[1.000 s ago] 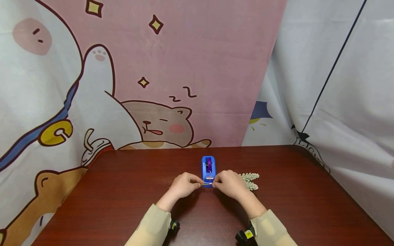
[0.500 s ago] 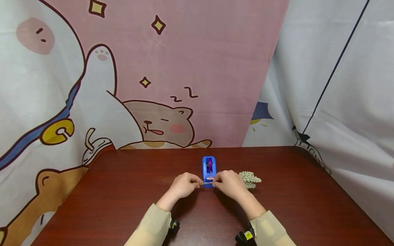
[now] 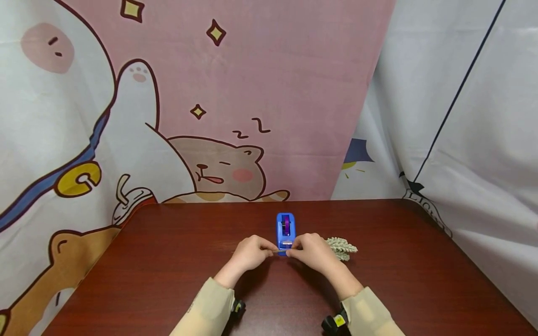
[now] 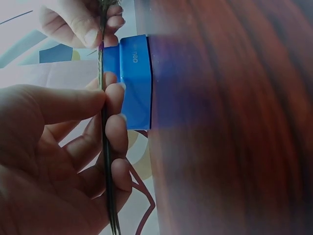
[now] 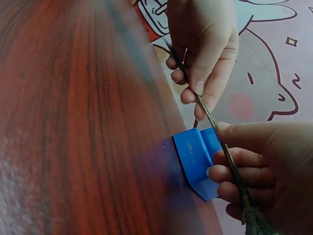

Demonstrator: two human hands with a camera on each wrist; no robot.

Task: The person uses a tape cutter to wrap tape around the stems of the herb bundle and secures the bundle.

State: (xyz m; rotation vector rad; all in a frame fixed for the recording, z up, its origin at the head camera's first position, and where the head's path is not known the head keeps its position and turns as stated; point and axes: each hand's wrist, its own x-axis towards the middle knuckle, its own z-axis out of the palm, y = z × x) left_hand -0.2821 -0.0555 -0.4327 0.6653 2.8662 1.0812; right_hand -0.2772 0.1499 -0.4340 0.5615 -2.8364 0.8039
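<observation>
A thin bundle of dark green stems (image 4: pixel 108 166) runs across both palms, with pale, knobbly flower heads (image 3: pixel 342 247) sticking out past the right hand. My left hand (image 3: pixel 251 254) pinches the stems between thumb and index finger, near their bare lower end. Close beside it, my right hand (image 3: pixel 314 253) pinches the same stems further up, toward the flower heads. Between the two pinches the stems look paler and glossy; I cannot tell whether tape is on them. Just behind the fingertips stands a blue tape dispenser (image 3: pixel 286 224) with a purple core, its front partly hidden by the hands.
The dark red-brown wooden table (image 3: pixel 168 280) reaches back to a pink and white cartoon curtain (image 3: pixel 302 102). At the right hangs a white curtain (image 3: pixel 462 140). Black cameras are strapped at both wrists.
The right fingertips have shifted slightly left, nearer the left hand. The flower heads have turned and spread a little differently. Left hand and tape dispenser stay in place.
</observation>
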